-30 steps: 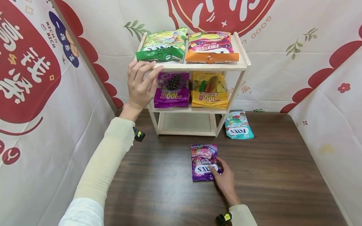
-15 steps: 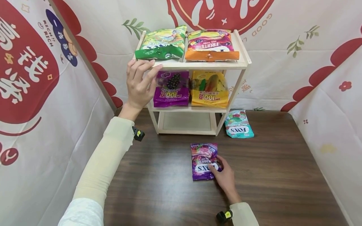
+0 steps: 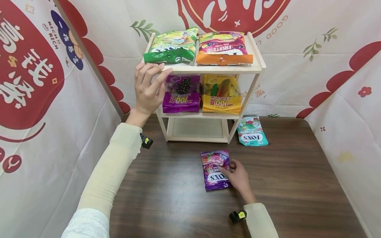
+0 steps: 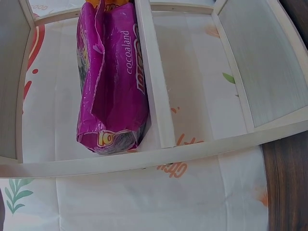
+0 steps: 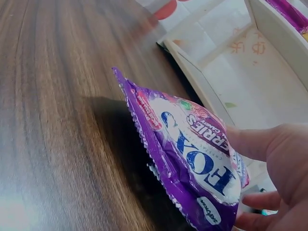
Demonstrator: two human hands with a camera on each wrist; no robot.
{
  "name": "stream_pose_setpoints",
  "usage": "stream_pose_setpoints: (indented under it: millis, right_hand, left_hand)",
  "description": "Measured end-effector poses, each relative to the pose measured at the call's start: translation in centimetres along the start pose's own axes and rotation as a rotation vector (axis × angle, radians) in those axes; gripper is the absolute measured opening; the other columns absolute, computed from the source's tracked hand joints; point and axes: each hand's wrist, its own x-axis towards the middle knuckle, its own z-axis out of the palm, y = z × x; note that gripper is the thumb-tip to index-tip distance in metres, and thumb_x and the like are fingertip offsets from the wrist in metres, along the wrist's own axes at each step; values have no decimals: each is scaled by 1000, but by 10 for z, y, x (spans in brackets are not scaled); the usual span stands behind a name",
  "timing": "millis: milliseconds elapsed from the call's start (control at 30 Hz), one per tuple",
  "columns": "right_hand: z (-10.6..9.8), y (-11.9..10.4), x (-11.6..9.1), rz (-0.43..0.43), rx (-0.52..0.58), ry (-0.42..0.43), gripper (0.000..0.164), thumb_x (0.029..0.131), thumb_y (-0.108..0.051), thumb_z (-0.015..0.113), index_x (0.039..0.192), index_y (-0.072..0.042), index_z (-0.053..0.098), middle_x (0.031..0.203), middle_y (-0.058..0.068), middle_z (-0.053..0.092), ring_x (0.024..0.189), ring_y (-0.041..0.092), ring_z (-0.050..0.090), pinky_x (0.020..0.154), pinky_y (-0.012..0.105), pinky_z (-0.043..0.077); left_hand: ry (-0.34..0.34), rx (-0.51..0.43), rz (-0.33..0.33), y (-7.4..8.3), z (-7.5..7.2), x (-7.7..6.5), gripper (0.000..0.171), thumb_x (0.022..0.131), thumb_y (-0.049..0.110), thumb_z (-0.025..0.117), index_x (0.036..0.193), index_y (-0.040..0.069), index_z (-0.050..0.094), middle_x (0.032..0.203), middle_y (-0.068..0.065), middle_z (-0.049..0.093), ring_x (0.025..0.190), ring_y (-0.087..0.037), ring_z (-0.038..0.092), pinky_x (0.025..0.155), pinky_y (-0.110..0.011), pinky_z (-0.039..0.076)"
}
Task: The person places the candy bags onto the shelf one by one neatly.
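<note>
My right hand (image 3: 238, 177) pinches the right edge of a purple Fox's berries candy bag (image 3: 213, 168) above the brown table, with the thumb on its printed face. In the right wrist view, the candy bag (image 5: 192, 149) is tilted, its lower seam off the wood and a shadow beneath. At the upper left, my left hand (image 3: 148, 87) grips the front left corner of a small wooden shelf (image 3: 214, 69), fingers over the top board. Below that hand, a purple Cocoaland candy bag (image 3: 181, 96) stands on the middle tier; it also shows in the left wrist view.
On the top tier lie a green candy bag (image 3: 172, 46) and an orange-edged fruits bag (image 3: 224, 48). A yellow candy bag (image 3: 221, 94) stands on the middle tier. Right of the shelf, a teal Fox's bag (image 3: 252, 132) lies on the table (image 3: 297, 185). Printed cloth surrounds the table.
My right hand has tilted the purple berries bag and shifted it slightly to the right, its fingers curling more at the edge. The left hand stays on the shelf corner.
</note>
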Motion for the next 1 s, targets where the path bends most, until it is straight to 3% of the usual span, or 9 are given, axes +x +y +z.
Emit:
stream_pose_setpoints:
  millis: [200, 767, 933, 1000]
  right_hand:
    - [8, -3, 7, 37, -45, -13, 85, 80, -36, 76, 140, 7, 33, 125, 29, 48, 114, 41, 48, 95, 53, 40]
    - [14, 3, 6, -32, -25, 50, 74, 75, -19, 81, 135, 4, 45, 113, 22, 57, 93, 32, 55, 81, 46, 45]
    - [17, 9, 5, -43, 38, 52, 73, 76, -17, 81, 138, -1, 45, 118, 22, 57, 100, 33, 56, 86, 47, 46]
    - [20, 10, 3, -28, 92, 40, 73, 77, -16, 79, 139, -5, 44, 120, 20, 56, 99, 30, 57, 81, 43, 49]
  left_hand:
    - [0, 4, -4, -1, 0, -2, 33, 85, 1, 55, 113, 11, 70, 113, -9, 63, 106, -31, 53, 102, -51, 30]
    - [-2, 17, 2, 0, 1, -2, 38, 82, -3, 52, 113, 11, 69, 116, -9, 63, 107, -30, 52, 102, -52, 30]
    - [-2, 8, 3, 1, 1, -1, 38, 82, -3, 53, 113, 11, 69, 116, -9, 63, 108, -30, 52, 102, -52, 30]
    - [-1, 6, 2, 0, 1, -1, 38, 82, -3, 52, 113, 11, 69, 116, -9, 63, 108, -30, 52, 102, -52, 30]
